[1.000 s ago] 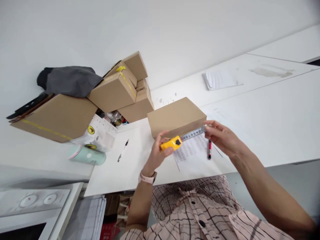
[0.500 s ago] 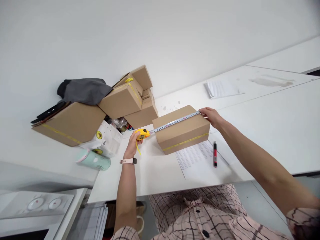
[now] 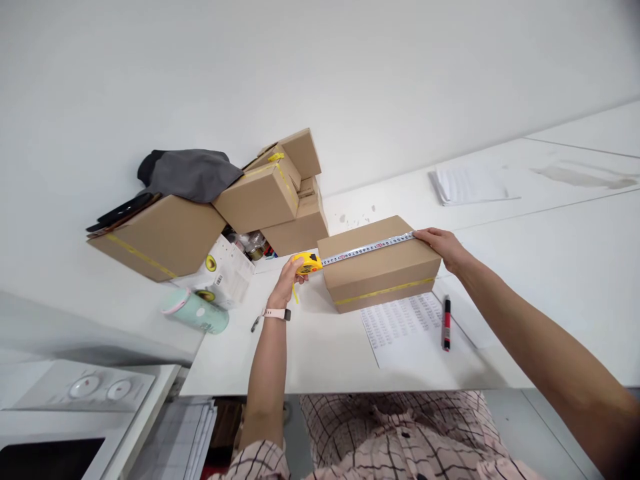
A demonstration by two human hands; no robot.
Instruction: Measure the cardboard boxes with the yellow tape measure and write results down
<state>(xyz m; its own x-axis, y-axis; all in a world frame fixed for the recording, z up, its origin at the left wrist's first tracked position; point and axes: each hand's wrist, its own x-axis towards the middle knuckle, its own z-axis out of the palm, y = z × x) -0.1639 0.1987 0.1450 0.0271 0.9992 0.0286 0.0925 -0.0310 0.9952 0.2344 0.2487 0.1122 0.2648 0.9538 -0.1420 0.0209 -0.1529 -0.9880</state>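
A closed cardboard box [image 3: 385, 272] with yellow tape along its side lies on the white table. My left hand [image 3: 289, 277] is wrapped round a yellow tape measure [image 3: 307, 263] just off the box's left end. From its case the metal blade [image 3: 367, 249] stretches across the top of the box to the right edge. There my right hand [image 3: 443, 245] pinches the blade's end between thumb and fingers, against the box. Printed sheets [image 3: 400, 330] lie partly under the box, with a red and black marker [image 3: 447, 323] on them.
Stacked cardboard boxes [image 3: 255, 200], a grey cloth [image 3: 190, 175], a white carton with avocado pictures [image 3: 227, 273] and a mint-green bottle [image 3: 200, 313] crowd the left. More papers [image 3: 467, 185] lie near the wall. A white appliance with dials [image 3: 85, 387] stands at lower left.
The whole view has shifted, so most things sit further right. The tape measure's case is closer to the box, with less blade showing between them. Both hands keep their hold.
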